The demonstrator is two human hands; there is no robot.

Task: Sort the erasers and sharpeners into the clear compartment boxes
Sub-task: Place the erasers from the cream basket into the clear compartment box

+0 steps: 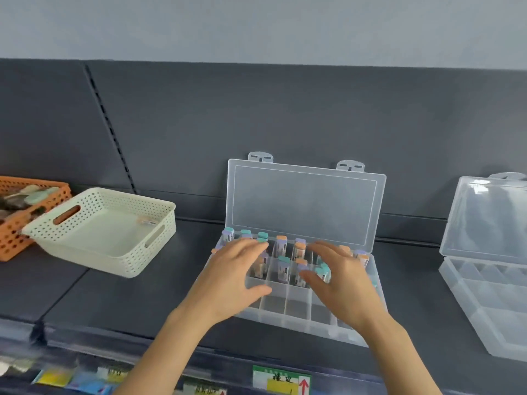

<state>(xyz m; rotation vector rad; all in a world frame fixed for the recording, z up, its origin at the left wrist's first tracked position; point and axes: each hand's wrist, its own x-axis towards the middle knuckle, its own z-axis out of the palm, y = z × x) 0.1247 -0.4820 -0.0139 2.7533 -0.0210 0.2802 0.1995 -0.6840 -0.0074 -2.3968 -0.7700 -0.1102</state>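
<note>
Dark grey shelf [142, 295] with a matching back panel [199, 124], and a pale wall [256, 24] above it; we look down on it from head height. At the middle of the shelf we see a clear compartment box [288, 305], its lid [305, 203] standing open against the back panel. The rear compartments hold small upright pieces with teal, orange and purple caps [282, 246]; we cannot tell whether they are erasers or sharpeners. Both hands hover over the box. The left hand [236, 277] is over its left half and the right hand [339, 280] over its right half. The fingers of both are spread and loosely straight, gripping nothing that we can see. The right thumb lies just beside a teal-capped piece [323, 272]. A second clear box [484, 295] sits open at the far right. At the left is a cream perforated basket [99, 252] with one small item [147, 221] inside. It partly covers an orange basket [11, 240] of blurred things. Price labels [281, 380] line the shelf's front edge.
</note>
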